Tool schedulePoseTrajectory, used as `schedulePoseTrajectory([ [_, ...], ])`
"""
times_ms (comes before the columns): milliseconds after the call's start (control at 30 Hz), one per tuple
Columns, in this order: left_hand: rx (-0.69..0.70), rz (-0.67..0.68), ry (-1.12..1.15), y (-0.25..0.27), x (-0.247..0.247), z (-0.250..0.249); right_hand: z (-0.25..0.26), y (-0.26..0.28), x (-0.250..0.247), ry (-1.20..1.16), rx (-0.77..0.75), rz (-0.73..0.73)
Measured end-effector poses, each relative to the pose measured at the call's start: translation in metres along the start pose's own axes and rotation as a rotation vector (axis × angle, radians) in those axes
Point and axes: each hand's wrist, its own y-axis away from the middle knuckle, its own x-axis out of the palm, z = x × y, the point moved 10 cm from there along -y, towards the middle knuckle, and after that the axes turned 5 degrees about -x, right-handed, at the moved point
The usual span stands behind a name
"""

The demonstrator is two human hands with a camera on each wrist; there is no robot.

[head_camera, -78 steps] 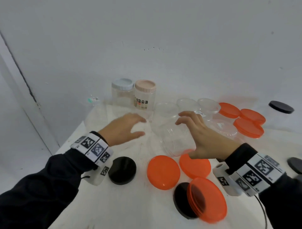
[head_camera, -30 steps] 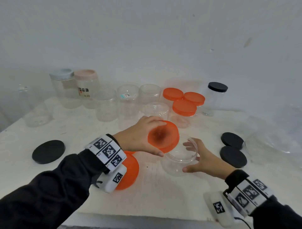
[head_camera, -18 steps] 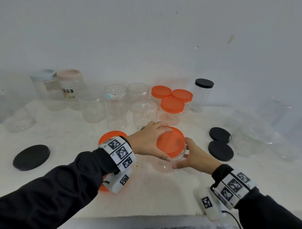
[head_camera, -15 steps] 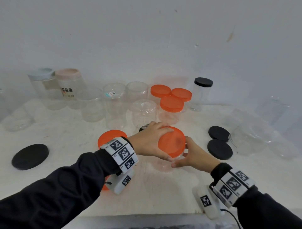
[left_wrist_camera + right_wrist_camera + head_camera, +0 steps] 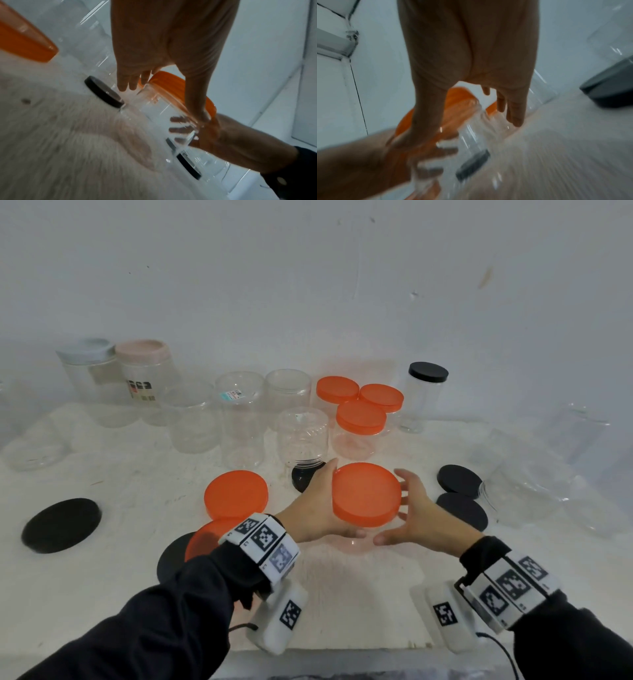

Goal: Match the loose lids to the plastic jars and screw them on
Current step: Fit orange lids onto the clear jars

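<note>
While you seat the lid (image 5: 365,494) on the jar (image 5: 164,108):
Left hand (image 5: 315,508) grips lid, right hand (image 5: 418,511) loosely cups jar; several jars remain uncapped.

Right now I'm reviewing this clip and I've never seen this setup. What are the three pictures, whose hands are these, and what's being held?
No machine here: a person works bare-handed, wearing cameras. One picture comes from the head, looking down at the table; the other two come from each wrist, looking along the fingers. The left hand grips an orange lid sitting on a clear jar. The right hand is beside the jar, fingers spread, and whether it touches is unclear. Around them lie loose orange lids and black lids, with open jars and capped jars behind.
</note>
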Motion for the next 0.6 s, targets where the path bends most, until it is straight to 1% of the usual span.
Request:
schedulePoseTrajectory([
  [100,-0.023,0.008,0.153,-0.002,0.007,0.007,0.030,0.003,-0.022,0.128,-0.074,0.005],
  [167,-0.016,0.017,0.225,-0.002,0.012,0.007,0.057,0.003,-0.029,0.256,-0.142,0.037],
  [267,0.000,-0.008,0.284,-0.006,0.015,0.010,0.085,-0.004,-0.017,0.537,-0.197,0.189],
  [333,-0.010,-0.028,0.324,-0.008,0.016,0.014,0.089,-0.012,-0.004,0.716,-0.180,0.288],
  [400,-0.015,-0.026,0.365,-0.011,0.018,0.017,0.087,-0.021,0.005,0.816,-0.148,0.344],
  [500,0.014,-0.008,0.361,-0.018,0.021,0.016,0.085,-0.030,0.009,0.908,-0.101,0.394],
  [600,0.024,-0.015,0.329,-0.024,0.021,0.020,0.086,-0.037,0.005,0.963,-0.078,0.391],
])
